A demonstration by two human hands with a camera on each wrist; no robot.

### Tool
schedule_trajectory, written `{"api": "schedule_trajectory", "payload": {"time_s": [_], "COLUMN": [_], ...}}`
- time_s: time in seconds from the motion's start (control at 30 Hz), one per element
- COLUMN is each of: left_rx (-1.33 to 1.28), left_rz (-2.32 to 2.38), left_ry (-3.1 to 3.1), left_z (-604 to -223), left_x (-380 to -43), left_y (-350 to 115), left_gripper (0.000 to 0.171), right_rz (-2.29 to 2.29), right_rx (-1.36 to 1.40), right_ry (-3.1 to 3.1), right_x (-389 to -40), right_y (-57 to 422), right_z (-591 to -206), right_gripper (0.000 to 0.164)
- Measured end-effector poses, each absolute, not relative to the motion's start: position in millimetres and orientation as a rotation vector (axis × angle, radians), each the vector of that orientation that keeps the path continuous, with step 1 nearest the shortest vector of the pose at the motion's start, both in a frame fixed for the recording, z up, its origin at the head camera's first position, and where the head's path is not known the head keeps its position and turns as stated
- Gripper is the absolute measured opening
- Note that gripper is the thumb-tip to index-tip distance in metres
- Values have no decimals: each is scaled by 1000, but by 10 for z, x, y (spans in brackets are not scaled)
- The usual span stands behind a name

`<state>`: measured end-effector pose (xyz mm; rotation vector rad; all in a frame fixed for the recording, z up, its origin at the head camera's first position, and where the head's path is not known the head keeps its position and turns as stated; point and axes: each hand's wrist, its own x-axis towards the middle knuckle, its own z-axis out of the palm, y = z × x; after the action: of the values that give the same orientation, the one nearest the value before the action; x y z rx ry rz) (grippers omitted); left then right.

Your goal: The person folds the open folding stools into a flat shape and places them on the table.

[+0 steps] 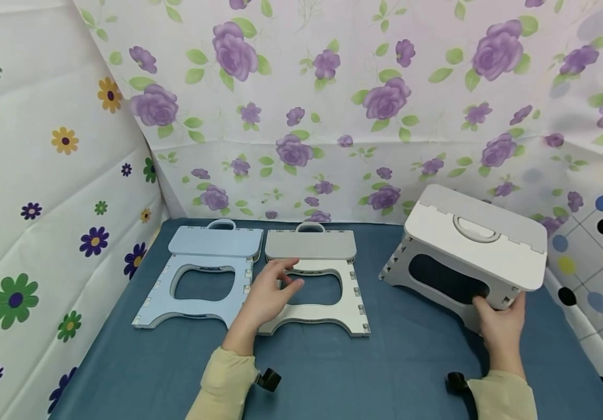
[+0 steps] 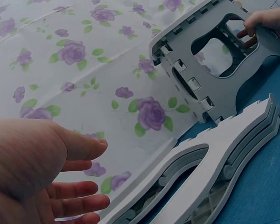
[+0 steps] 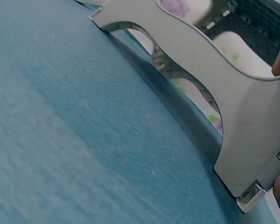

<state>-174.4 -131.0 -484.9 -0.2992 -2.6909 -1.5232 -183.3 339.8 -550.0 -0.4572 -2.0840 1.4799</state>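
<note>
At the right of the head view stands an unfolded white-and-grey folding step stool [image 1: 438, 221], its top up and its body tilted. My right hand [image 1: 503, 332] grips its near right leg panel, thumb at the oval opening. In the right wrist view the leg panel [image 3: 186, 46] shows close to the blue cloth, with only parts of the fingers visible. My left hand [image 1: 269, 294] hovers over the left side of a folded white-and-grey stool [image 1: 327, 312], fingers loosely bent and holding nothing. In the left wrist view that hand [image 2: 51, 172] is apart from the folded stool [image 2: 242, 126].
A folded light blue stool [image 1: 212, 248] lies left of the white one, close beside it. Blue-grey cloth [image 1: 375, 379] covers the table. A flowered curtain [image 1: 333, 146] hangs behind, with a patterned sheet [image 1: 44, 204] on the left and a dotted one [image 1: 595, 262] on the right.
</note>
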Motion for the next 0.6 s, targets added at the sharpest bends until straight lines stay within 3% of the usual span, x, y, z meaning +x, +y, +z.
{"api": "schedule_trajectory", "payload": {"time_s": [0.27,0.6], "left_rx": [-432,-575], "left_rz": [-1531,-1552], "left_ry": [-2695,-2756], "left_z": [-4878,-4848], "left_x": [-1735,-1663], "left_y": [-1139,-699], "left_gripper": [52,52], "right_rz": [1450,1398], "right_rx": [-427,-317], "right_ry": [-2162,-2051], "right_x": [-1815,-1845], "right_y": [3488,3508], "right_z": [-5512,-5591], "right_gripper": [71,79]}}
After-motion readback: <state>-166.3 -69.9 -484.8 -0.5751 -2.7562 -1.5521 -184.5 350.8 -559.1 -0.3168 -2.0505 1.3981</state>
